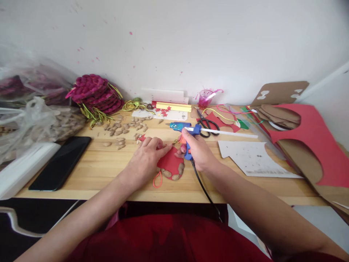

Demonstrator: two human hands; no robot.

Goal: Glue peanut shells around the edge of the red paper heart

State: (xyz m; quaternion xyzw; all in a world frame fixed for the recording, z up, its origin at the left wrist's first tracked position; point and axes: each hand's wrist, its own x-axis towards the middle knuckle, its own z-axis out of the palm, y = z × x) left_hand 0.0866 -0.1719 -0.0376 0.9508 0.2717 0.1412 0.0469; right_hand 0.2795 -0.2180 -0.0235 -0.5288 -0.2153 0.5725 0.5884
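Near the front edge of the desk [89,171], at its middle, your left hand [148,154] lies flat with fingers spread on the red felt piece [170,163], pressing it down. Seeds line that piece's near rim, and an orange loop hangs toward the desk edge. Your right hand [199,151] is wrapped tight around the blue glue gun [185,128], nozzle pointing left, just beyond the felt; its black cord [204,191] drops over the near edge. Left, a black phone [61,162] lies well apart, with bare wood between. Loose seeds [120,133] sit far-left. Right, white card [251,158] lies near; black scissors [207,123] rest behind the gun.
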